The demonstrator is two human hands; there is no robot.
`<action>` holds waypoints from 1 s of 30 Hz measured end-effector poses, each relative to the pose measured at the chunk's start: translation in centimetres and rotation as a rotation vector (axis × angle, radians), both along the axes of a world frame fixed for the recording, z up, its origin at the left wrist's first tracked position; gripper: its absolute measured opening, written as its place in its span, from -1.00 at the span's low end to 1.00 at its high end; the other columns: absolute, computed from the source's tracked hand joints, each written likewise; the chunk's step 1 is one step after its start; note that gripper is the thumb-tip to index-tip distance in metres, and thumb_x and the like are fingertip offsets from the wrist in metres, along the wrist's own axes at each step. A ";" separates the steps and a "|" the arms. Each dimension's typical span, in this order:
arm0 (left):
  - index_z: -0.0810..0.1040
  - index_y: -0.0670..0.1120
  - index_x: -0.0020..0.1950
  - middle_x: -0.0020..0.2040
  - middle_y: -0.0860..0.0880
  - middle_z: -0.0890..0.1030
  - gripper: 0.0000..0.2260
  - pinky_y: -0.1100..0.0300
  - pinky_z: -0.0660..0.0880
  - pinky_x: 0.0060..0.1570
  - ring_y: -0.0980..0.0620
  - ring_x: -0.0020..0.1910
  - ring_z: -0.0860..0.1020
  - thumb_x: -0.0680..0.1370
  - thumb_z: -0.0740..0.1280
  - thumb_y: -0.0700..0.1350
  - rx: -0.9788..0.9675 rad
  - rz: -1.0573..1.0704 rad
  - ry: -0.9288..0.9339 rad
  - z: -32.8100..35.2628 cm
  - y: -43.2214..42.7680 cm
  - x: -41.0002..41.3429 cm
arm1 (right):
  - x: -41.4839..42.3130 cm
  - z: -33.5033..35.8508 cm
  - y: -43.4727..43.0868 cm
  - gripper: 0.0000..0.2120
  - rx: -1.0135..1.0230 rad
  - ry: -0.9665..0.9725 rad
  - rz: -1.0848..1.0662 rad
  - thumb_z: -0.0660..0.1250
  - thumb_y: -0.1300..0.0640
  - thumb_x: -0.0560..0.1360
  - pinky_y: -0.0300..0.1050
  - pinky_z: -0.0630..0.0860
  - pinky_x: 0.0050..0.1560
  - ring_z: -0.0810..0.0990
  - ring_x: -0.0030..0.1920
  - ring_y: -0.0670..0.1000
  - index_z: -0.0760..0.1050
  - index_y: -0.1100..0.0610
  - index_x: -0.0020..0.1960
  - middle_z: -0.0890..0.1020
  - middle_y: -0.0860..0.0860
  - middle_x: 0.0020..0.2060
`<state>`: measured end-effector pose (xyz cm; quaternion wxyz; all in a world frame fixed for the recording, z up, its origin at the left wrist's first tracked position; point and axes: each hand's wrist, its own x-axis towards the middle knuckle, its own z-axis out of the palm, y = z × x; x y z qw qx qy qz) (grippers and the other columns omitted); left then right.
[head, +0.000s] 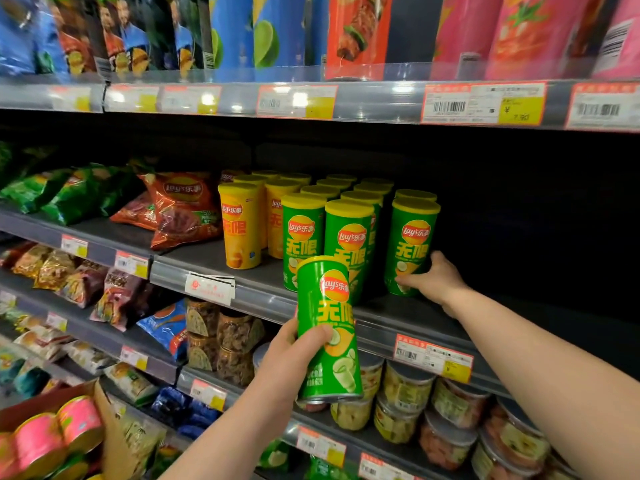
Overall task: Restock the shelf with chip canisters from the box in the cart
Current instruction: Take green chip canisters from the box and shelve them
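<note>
My left hand (289, 355) grips a green chip canister (327, 327) upright in front of the middle shelf (263, 292), just below its front edge. My right hand (434, 278) reaches onto that shelf and holds the base of another green canister (412, 244), the rightmost one standing there. Several green canisters (343, 237) with yellow lids stand in rows on the shelf, with yellow canisters (240, 226) to their left. At the lower left, an open cardboard box (107, 431) holds pink-lidded canisters (52, 434) lying on their sides.
Right of my right hand the middle shelf is dark and bare. Chip bags (173, 206) lie on its left part. Tall canisters (360, 32) fill the top shelf. Round snack tubs (405, 393) and bags stand on the lower shelves. Price tags (433, 358) line each rail.
</note>
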<state>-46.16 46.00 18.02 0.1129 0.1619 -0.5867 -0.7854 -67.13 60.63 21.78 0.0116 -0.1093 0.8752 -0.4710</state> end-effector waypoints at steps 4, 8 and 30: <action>0.52 -0.06 0.14 -0.03 -0.14 0.69 -0.81 0.04 0.56 -0.08 -0.10 -0.08 0.66 0.54 0.31 -0.17 -0.013 -0.015 0.004 0.2 0.1 0.0 | -0.3 0.0 -0.4 -0.38 0.001 0.007 -0.007 0.52 0.17 0.36 0.05 0.43 0.24 0.48 0.26 0.17 0.33 0.20 0.33 0.49 0.17 0.28; 0.52 -0.04 0.15 -0.06 -0.10 0.70 -0.81 0.11 0.56 -0.17 -0.04 -0.13 0.67 0.54 0.30 -0.16 -0.023 -0.031 0.009 0.4 0.3 0.0 | -0.1 -0.1 -0.2 -0.35 -0.001 -0.010 -0.011 0.51 0.15 0.38 0.00 0.41 0.22 0.45 0.29 0.16 0.29 0.21 0.36 0.46 0.17 0.31; 0.51 0.16 0.12 0.05 0.05 0.66 -0.72 0.12 0.57 0.03 0.06 0.04 0.63 0.44 0.45 0.01 -0.237 -0.174 0.250 2.4 5.0 -5.2 | 8.3 3.3 3.7 -0.55 -0.304 -0.194 0.356 0.46 -0.05 0.39 0.01 0.57 -0.02 0.66 0.01 0.02 0.43 0.04 0.21 0.66 0.02 0.06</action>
